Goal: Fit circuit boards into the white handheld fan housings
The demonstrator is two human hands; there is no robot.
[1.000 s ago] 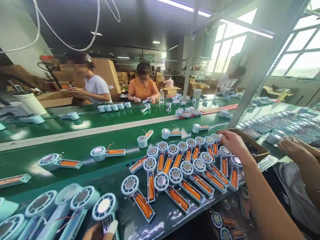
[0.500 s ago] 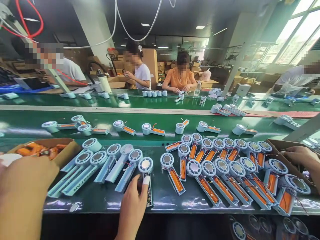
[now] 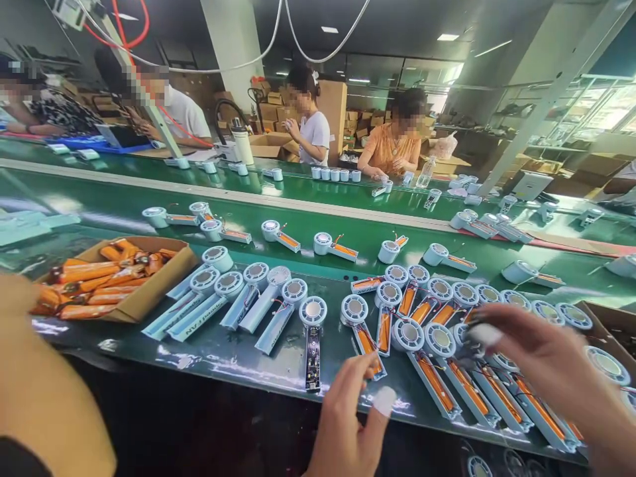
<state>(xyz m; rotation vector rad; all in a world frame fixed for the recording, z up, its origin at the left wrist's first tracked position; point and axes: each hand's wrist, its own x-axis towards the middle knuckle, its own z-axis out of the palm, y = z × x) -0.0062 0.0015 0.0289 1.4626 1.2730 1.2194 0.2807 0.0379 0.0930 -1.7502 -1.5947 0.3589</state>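
My left hand (image 3: 348,417) is near the bench's front edge, its fingers apart and holding nothing. It wears a white cover on the thumb and lies just right of a handheld fan (image 3: 313,310) whose handle bears a dark circuit board (image 3: 313,361). My right hand (image 3: 541,368), blurred, hangs over the fans on the right. Its fingers, with a white-covered tip, are closed around something small and dark that is too smeared to name. Beneath and beside it lie several open fan bodies (image 3: 433,384) with orange batteries and thin wires in their handles.
A cardboard box (image 3: 163,291) of orange batteries stands left, near another person's arm (image 3: 50,384). Several fan bodies (image 3: 199,318) lie beside it. Another box (image 3: 609,331) is at far right. More fans sit on the green conveyor (image 3: 238,205); people work beyond it.
My left hand has let go of the fan with the circuit board and moved right. My right hand has come out of the right box and moved left over the fans. The view has shifted.
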